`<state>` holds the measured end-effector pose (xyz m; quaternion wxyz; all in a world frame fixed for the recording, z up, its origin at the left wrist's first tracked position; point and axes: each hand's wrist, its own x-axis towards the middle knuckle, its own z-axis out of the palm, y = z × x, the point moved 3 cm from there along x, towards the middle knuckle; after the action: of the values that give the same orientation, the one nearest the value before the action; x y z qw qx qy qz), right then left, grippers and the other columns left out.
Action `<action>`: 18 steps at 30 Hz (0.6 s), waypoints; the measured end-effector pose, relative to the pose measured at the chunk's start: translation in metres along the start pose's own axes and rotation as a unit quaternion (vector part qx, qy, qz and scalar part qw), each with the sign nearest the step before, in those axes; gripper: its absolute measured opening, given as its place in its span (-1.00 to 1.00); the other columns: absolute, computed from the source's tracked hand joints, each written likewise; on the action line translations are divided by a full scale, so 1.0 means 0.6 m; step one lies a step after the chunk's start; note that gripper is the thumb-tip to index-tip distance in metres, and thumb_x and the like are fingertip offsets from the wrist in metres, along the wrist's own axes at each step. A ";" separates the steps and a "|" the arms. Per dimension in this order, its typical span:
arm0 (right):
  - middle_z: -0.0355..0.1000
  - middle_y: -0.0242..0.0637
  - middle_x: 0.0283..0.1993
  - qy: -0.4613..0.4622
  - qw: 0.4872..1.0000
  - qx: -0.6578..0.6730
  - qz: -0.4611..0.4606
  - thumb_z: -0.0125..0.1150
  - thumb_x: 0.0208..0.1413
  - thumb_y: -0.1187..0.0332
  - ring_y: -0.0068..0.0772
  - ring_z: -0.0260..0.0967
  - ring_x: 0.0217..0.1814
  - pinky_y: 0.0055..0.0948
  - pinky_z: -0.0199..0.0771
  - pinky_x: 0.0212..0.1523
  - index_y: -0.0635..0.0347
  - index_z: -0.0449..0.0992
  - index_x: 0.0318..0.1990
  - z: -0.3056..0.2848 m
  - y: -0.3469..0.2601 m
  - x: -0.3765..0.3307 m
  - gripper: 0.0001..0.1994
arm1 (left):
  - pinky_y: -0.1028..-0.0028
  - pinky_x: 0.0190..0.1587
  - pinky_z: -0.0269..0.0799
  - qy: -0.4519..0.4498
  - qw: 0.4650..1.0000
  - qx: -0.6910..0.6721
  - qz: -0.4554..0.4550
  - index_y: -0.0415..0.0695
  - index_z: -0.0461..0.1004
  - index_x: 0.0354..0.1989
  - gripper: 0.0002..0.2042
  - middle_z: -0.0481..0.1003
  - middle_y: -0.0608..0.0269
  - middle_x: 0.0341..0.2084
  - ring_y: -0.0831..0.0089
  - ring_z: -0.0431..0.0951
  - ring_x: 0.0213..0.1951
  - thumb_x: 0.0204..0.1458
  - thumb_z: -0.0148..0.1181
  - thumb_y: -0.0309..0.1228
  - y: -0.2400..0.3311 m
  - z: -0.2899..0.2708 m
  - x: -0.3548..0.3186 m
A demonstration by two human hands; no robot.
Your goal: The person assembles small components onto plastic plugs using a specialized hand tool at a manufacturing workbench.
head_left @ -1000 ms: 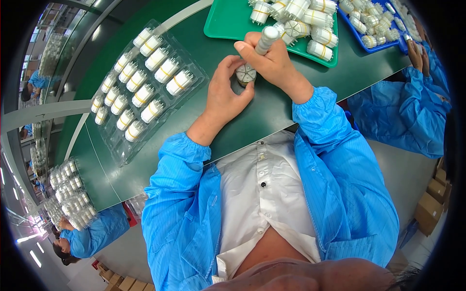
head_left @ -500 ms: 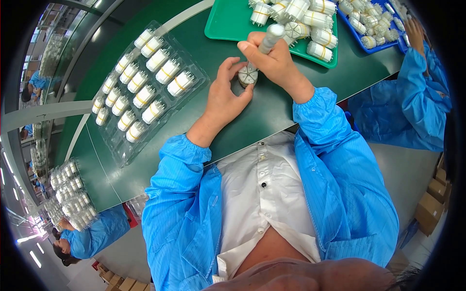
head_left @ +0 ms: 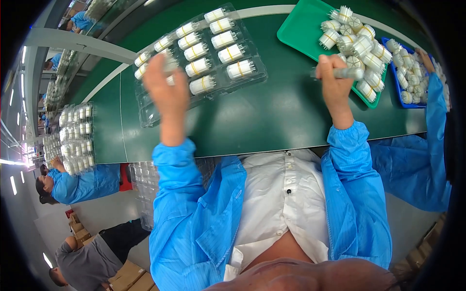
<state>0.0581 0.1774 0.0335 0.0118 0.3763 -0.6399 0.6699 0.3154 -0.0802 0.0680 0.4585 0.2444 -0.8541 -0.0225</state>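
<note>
A see-through plastic tray point(head_left: 149, 116) lies on the green table point(head_left: 272, 111), with fat white pieces point(head_left: 240, 69) set in rows in its little cups. Each one I can see well has a thin yellow band around its middle and small spikes at one end. The left hand point(head_left: 167, 92) is over the left part of this tray (it is very blurry), and a whitish piece shows by its fingertips, but I cannot tell if the fingers grip it. The right hand point(head_left: 335, 82) has its fingers curled tight around a tool with a pale, round handle point(head_left: 353, 73), just beside the green tray point(head_left: 301, 29). That tray has more white pieces in a messy heap, mostly at its right side. Next to it, a blue tray point(head_left: 412, 105) is full of whitish pieces too.
</note>
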 end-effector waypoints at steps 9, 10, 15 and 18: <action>0.25 -0.22 -0.67 -0.078 0.956 -0.169 -0.227 0.37 0.06 0.33 -0.11 0.27 -0.64 -0.19 0.24 -0.62 0.11 0.30 -0.63 0.042 -0.024 -0.006 -0.65 | 0.15 0.28 0.25 -0.304 0.939 0.157 -0.031 -0.14 0.36 0.26 -0.55 0.45 -0.08 0.14 -0.01 0.41 0.21 0.16 -0.05 -0.44 -0.315 -0.038 -0.031; 0.25 -0.22 -0.67 -0.064 0.954 -0.192 -0.219 0.37 0.06 0.33 -0.11 0.27 -0.64 -0.19 0.24 -0.62 0.11 0.30 -0.63 0.035 -0.021 -0.005 -0.65 | 0.15 0.21 0.32 -0.279 0.944 0.167 -0.051 -0.13 0.35 0.27 -0.58 0.51 -0.05 0.07 0.00 0.48 0.15 0.24 -0.04 -0.38 -0.260 -0.029 -0.002; 0.22 -0.28 -0.71 -0.050 0.955 -0.166 -0.240 0.38 0.02 0.33 -0.19 0.25 -0.67 -0.20 0.21 -0.63 0.08 0.27 -0.65 0.024 -0.027 -0.011 -0.64 | 0.30 0.06 0.48 -0.225 0.952 -0.206 -0.005 -0.14 0.48 0.14 -0.66 0.58 0.02 -0.06 0.14 0.60 -0.01 0.17 0.15 -0.43 0.085 0.146 0.118; 0.22 -0.29 -0.71 -0.025 0.958 -0.152 -0.242 0.37 0.00 0.35 -0.17 0.24 -0.67 -0.20 0.20 -0.64 0.10 0.28 -0.65 0.014 -0.040 -0.009 -0.65 | 0.31 0.04 0.50 -0.314 0.918 -0.235 0.063 -0.18 0.47 0.05 -0.62 0.57 0.05 -0.04 0.22 0.60 -0.01 0.11 0.27 -0.25 0.271 0.273 0.129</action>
<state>0.0777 0.1771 0.0500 0.2147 0.5303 -0.6237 0.5326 0.0851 -0.0015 0.0757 0.2109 0.0558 -0.9381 -0.2690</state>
